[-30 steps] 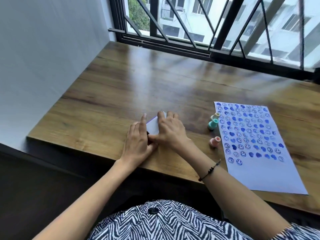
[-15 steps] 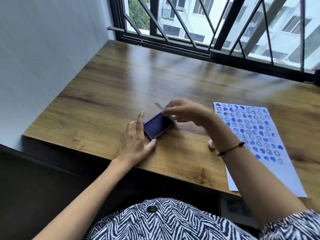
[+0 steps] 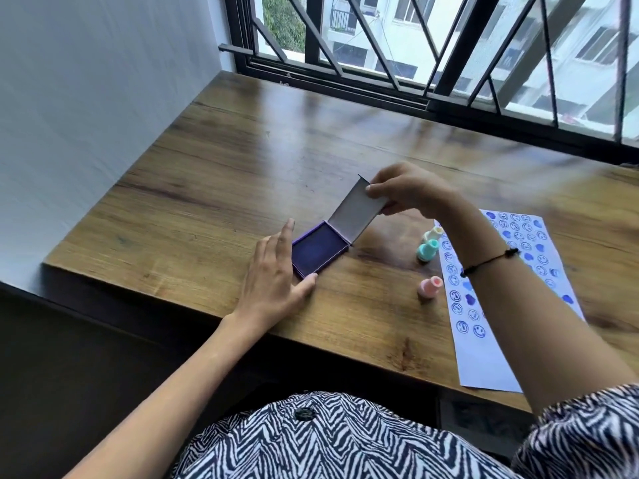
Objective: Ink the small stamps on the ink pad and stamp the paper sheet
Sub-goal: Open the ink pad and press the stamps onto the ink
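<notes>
A purple ink pad lies open near the table's front edge, its dark blue pad showing. Its grey lid stands tilted up on the hinge, pinched at the top edge by my right hand. My left hand rests flat against the pad's left and front sides, fingers spread. Three small stamps stand to the right: a cream one, a teal one and a pink one. The paper sheet, covered with blue smileys and hearts, lies further right, partly hidden by my right forearm.
The wooden table ends at a white wall on the left and a barred window at the back. Its front edge runs just below my left wrist. My striped clothing fills the bottom of the view.
The ink pad was shut under both hands; my right hand has swung the lid up and back, exposing the blue pad. My left hand stayed against the pad's base.
</notes>
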